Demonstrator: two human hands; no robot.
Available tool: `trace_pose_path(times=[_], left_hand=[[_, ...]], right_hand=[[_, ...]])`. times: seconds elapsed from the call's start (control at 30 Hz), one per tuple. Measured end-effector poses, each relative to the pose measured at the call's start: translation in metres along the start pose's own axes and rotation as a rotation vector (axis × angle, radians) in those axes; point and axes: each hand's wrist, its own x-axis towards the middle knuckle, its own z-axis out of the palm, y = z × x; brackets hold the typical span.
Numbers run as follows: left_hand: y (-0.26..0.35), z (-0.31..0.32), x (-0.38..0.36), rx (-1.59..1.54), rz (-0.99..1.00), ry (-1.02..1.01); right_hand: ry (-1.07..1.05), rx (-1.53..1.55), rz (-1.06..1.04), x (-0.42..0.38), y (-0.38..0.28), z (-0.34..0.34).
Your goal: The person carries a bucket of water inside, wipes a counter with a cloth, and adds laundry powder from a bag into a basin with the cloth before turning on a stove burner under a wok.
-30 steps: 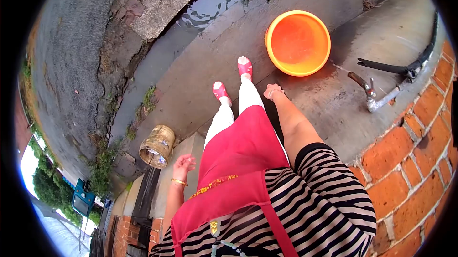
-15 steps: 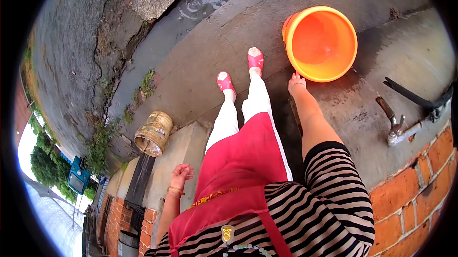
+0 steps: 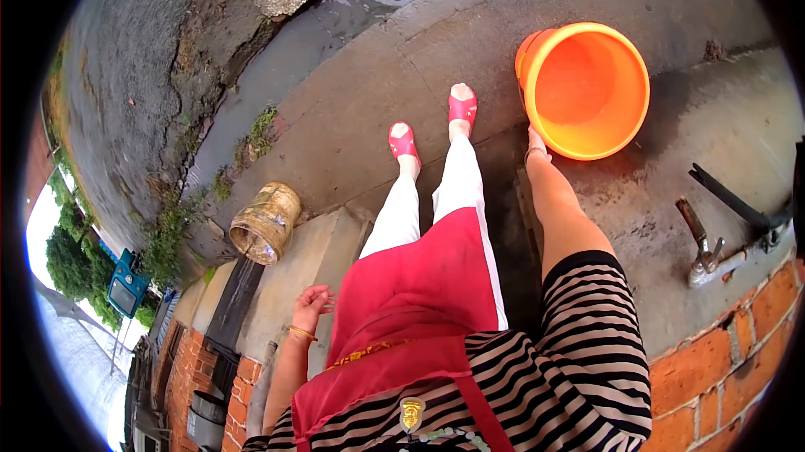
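Observation:
A large orange bucket (image 3: 590, 91) stands on the wet concrete at the upper right, its mouth toward me. It looks bare inside apart from a glossy bottom. My right hand (image 3: 538, 145) is at the bucket's near left edge, its fingers closed against the side just below the rim and partly hidden. A thin wire handle runs down that same side. Well away from the bucket, my left hand (image 3: 312, 303) hangs in front of the red apron (image 3: 419, 272). Its fingers are loosely bent and apart, with nothing in them.
A dirty, worn pail (image 3: 267, 224) lies tipped beside a concrete ledge (image 3: 314, 251) on the left. At right a tap (image 3: 706, 263) juts from the brick wall (image 3: 700, 376). Puddled water (image 3: 335, 28) runs past the paving ahead. My feet wear pink clogs (image 3: 462, 108).
The view has shifted slightly. My right hand sits further in against the bucket's side, with its fingers less visible. My left hand stays raised and holds nothing.

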Motion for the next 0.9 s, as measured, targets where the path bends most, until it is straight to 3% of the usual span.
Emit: trace_pose_path(times=[0.1, 0.3, 0.5, 0.6, 0.7, 0.9], left_hand=[[-0.003, 0.001, 0.004, -0.034, 0.002, -0.002], [-0.019, 0.003, 0.012, -0.058, -0.004, 0.004], [-0.024, 0.007, 0.011, -0.074, 0.003, -0.032], [-0.027, 0.005, 0.013, -0.093, 0.027, -0.049], [-0.027, 0.003, 0.007, -0.079, 0.038, -0.069], [-0.035, -0.023, 0.018, -0.029, 0.115, -0.099]], right_hand=[[0.105, 0.034, -0.053, 0.001, 0.003, 0.005], [0.338, 0.076, 0.061, -0.025, 0.021, -0.001], [0.547, 0.072, -0.001, -0.109, 0.059, 0.012], [0.636, 0.191, 0.150, -0.135, 0.066, 0.012], [0.592, 0.191, 0.201, -0.159, 0.069, 0.018], [0.616, 0.583, 0.508, -0.217, 0.070, 0.060]])
